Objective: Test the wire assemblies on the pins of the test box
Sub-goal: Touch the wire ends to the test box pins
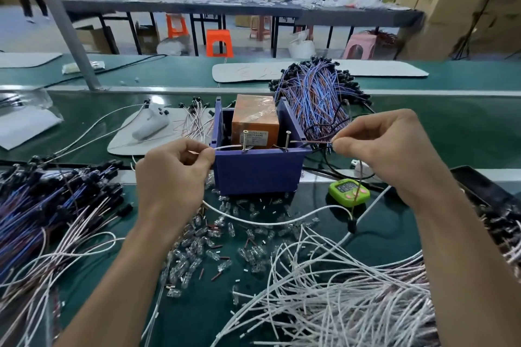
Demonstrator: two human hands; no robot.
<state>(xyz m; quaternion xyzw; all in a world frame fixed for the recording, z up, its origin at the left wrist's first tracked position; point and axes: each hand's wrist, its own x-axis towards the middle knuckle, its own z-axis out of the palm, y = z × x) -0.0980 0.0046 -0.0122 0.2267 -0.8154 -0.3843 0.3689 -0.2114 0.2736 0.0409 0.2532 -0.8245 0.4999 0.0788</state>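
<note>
Far left: heap of blue, purple and pink wire assemblies with black end caps (42, 205), lying on the dark green bench mat (394, 132).

Left of centre: the left hand (172, 175), fingers curled, pinches the end of a thin white wire (225, 147) between thumb and forefinger. The wire runs right over the box rim to the left brass-headed metal pin (244, 141) and appears to touch it. Behind the hand, a white handheld controller (150, 121) rests on a pale grey pad (124, 141).

Centre: open-topped blue plastic test box (256, 169), standing upright on the bench between the two hands. It holds an orange block wrapped in clear film (255, 121). Both pins stand upright on the near rim. In front of the box, small clear glass bulbs (211, 248) lie scattered.

Right of centre: the right silver-headed metal pin (287, 140). A thin reddish-brown wire (310, 143) reaches it from the right; contact cannot be confirmed. The right hand (394, 149) pinches this wire between thumb and forefinger, the other fingers curled. Behind the box lies a bundle of blue and purple wires (315, 98).

Right: green digital timer (349, 191) below the right hand. Lower right: tangled heap of loose white wires (338, 290).
</note>
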